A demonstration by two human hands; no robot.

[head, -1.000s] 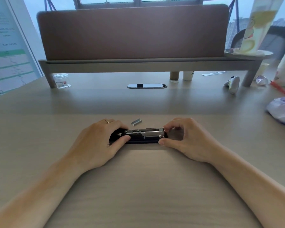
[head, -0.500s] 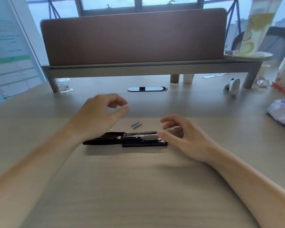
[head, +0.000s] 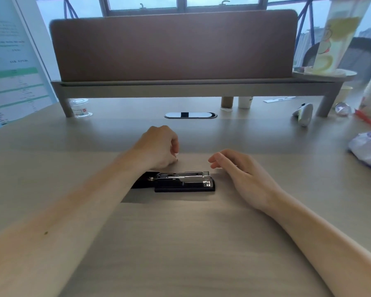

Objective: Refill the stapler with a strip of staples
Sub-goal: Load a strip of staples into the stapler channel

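A black stapler lies opened flat on the desk, its metal magazine facing up and its lid folded out to the left, partly under my left forearm. My left hand is just behind the stapler, fingers curled down with the tips on the desk where the staple strip lay. The strip itself is hidden by those fingers, so I cannot tell if it is gripped. To the right of the stapler, my right hand rests on the desk, fingers loosely spread and holding nothing, a little apart from the magazine's front end.
A raised shelf with a brown partition spans the back of the desk. Beneath it are a cable grommet, a small clear container and two cups. A white device and a plastic bag lie at the right.
Both hands let go of the stapler, whose lid is now folded out to the left. My left hand rose, then came down over the staple strip; my right hand slid off to the right.
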